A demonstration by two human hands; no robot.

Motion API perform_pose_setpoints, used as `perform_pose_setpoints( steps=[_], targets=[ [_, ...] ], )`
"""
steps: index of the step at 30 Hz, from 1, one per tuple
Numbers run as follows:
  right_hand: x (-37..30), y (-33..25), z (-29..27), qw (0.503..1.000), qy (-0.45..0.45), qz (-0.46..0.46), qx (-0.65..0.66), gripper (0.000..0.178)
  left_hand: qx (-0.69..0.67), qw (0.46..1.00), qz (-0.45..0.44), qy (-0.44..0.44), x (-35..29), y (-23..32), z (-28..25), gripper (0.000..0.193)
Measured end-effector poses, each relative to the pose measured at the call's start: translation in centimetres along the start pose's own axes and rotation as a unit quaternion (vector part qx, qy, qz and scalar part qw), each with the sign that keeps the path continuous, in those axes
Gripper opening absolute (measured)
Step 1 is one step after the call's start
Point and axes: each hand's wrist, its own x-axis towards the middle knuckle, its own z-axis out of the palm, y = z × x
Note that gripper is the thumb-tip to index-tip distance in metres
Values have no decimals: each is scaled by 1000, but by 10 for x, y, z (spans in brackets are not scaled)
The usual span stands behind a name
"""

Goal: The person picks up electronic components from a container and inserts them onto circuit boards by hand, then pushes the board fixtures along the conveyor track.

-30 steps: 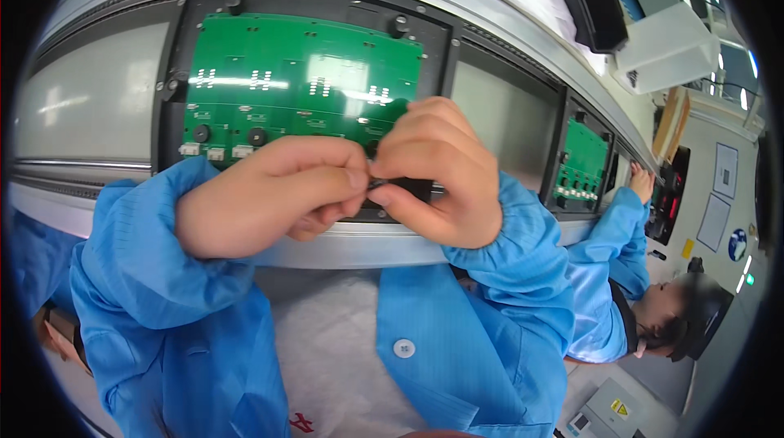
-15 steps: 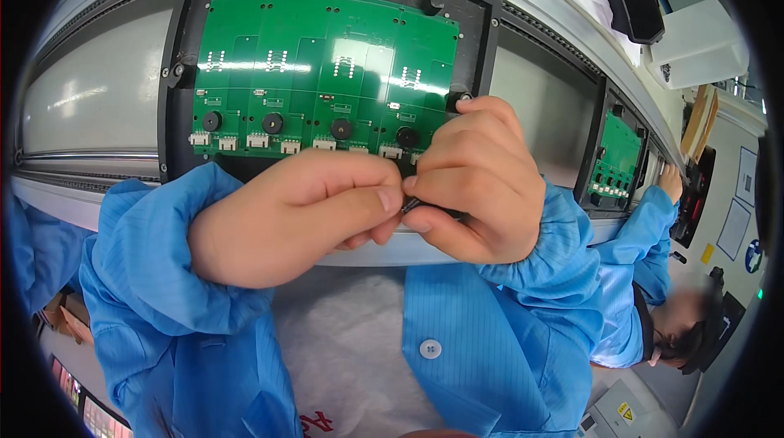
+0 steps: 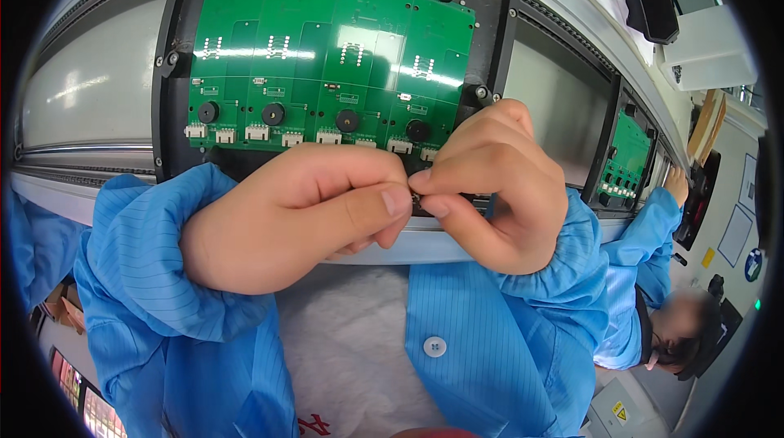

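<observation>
My left hand (image 3: 302,217) and my right hand (image 3: 498,189) meet fingertip to fingertip over the near edge of a black fixture frame (image 3: 166,87). Both are closed in a pinch. Between the fingertips is a small dark part (image 3: 416,195), mostly covered, whose kind I cannot make out. Behind my hands a green circuit board panel (image 3: 286,9) lies in the fixture. Along its near side run round black buzzers (image 3: 273,115) and white connectors (image 3: 257,133). My fingers hide part of the connector row on the right.
The fixture sits on a conveyor with metal rails (image 3: 98,152). Farther right, a second fixture holds another green board (image 3: 627,148). A co-worker in a blue sleeve (image 3: 645,230) reaches toward the line there. A white bin (image 3: 710,46) stands at the upper right.
My hands have shifted slightly right, with the right hand's thumb and forefinger now reaching farther out. The board appears slightly higher in view. The pinch between both hands continues.
</observation>
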Motion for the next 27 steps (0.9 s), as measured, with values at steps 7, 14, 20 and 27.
perform_pose_setpoints(
  steps=[7, 14, 20, 27],
  targets=[
    [6, -1, -3, 999, -23, 20, 18, 14, -29, 1000, 9, -8, 1, -3, -2, 22],
    [13, 11, -15, 985, 11, 46, -163, 14, -59, 997, -55, -9, -3, 0, 2, 19],
    [17, 19, -8, 950, -5, 32, -311, 14, -58, 995, -65, -54, -3, -3, -1, 13],
    [17, 17, -5, 941, -6, 5, -339, 15, -29, 997, -44, -59, -4, -4, -5, 8]
  ],
)
